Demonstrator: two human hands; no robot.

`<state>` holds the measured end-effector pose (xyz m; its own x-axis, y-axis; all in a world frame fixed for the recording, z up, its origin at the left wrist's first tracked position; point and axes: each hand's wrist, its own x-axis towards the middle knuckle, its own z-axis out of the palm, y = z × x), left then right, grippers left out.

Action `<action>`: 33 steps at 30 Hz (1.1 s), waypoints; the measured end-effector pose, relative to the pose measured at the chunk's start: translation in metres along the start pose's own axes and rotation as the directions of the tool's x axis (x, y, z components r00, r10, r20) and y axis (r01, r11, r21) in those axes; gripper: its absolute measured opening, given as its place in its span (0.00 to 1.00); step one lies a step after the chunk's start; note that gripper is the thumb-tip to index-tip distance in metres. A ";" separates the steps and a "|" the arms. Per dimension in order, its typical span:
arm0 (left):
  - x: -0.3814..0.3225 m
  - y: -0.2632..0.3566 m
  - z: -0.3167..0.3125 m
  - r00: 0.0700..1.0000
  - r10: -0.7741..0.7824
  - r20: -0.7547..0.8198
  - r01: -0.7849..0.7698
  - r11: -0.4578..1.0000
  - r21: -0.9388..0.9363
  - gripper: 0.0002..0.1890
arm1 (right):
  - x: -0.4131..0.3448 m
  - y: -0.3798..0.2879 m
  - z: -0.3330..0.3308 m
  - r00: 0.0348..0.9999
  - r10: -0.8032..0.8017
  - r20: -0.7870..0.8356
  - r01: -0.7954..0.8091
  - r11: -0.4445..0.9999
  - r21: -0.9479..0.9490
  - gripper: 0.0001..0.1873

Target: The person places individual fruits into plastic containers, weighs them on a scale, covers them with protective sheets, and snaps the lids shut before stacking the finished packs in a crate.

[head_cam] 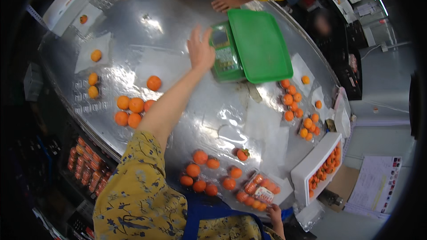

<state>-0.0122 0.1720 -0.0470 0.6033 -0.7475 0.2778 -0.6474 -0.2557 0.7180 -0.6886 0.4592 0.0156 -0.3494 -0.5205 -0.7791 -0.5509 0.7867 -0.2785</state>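
My left hand (201, 51) reaches across the metal table, its fingers apart and slightly blurred, at the left edge of a green weighing scale (227, 51). A green plastic tray (262, 46) lies tilted over the scale's right side. Near my body at the lower right, my right hand (274, 214) is at the corner of a clear plastic pack of orange fruit (257, 190) bearing a printed label; whether it grips the pack is unclear. Loose orange fruits (199, 185), apparently persimmons, stand in a group left of the pack. One with a green calyx (243, 154) lies above it.
A co-worker's hand (227, 3) rests beyond the tray. White foam boxes of fruit stand at the right (317, 170) and upper left (73, 3). More fruit groups sit at the left (135, 105) and right (291, 98). Packed fruit (88, 166) lies in a crate beside the table.
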 end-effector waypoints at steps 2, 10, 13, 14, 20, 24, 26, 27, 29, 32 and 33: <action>0.001 0.014 -0.008 0.975 0.061 0.215 -0.085 0.991 0.103 0.30 | 0.004 0.017 -0.004 0.999 0.002 0.033 -0.002 1.000 -0.002 0.20; 0.015 0.012 -0.007 0.999 0.034 0.034 -0.041 0.975 0.220 0.24 | 0.006 0.002 0.002 0.993 -0.115 0.038 0.113 0.992 0.051 0.18; 0.005 0.023 -0.028 0.998 0.027 -0.060 -0.016 0.984 0.178 0.22 | 0.000 0.008 -0.006 0.998 -0.062 0.004 0.062 0.998 0.028 0.18; 0.000 0.028 -0.030 0.998 -0.036 0.045 0.027 0.982 0.185 0.23 | -0.004 0.013 -0.009 0.999 -0.049 -0.019 0.049 0.998 0.029 0.18; -0.120 0.085 -0.054 0.990 0.094 -0.107 -0.123 0.946 -0.299 0.28 | 0.016 0.033 -0.006 0.993 -0.111 0.030 0.106 0.985 0.133 0.18; -0.257 0.123 -0.077 0.939 0.276 0.206 -0.140 0.852 -0.504 0.28 | 0.012 0.031 0.005 0.994 -0.085 0.065 0.065 0.962 0.266 0.16; -0.316 0.135 -0.081 0.845 0.388 0.369 -0.096 0.788 -0.608 0.27 | 0.000 0.023 0.011 0.998 -0.064 0.020 0.056 0.965 0.256 0.20; -0.334 0.141 -0.084 0.777 0.406 0.480 -0.026 0.784 -0.620 0.28 | -0.005 0.020 0.014 0.997 -0.071 0.024 0.062 0.958 0.279 0.22; -0.361 0.151 -0.090 0.595 0.438 0.674 0.115 0.783 -0.611 0.29 | -0.015 0.016 0.018 0.996 -0.083 0.028 0.069 0.943 0.326 0.25; -0.379 0.163 -0.086 0.488 0.473 0.733 0.115 0.798 -0.591 0.32 | -0.021 0.025 0.021 0.993 -0.120 0.024 0.108 0.954 0.281 0.30; -0.383 0.167 -0.082 0.464 0.474 0.748 0.103 0.810 -0.577 0.32 | -0.022 0.025 0.022 0.992 -0.123 0.020 0.113 0.952 0.283 0.31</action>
<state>-0.3136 0.4661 0.0190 -0.3756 -0.9267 -0.0085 -0.1941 0.0697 0.9785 -0.6778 0.4978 0.0131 -0.2637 -0.6069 -0.7498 -0.3493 0.7846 -0.5122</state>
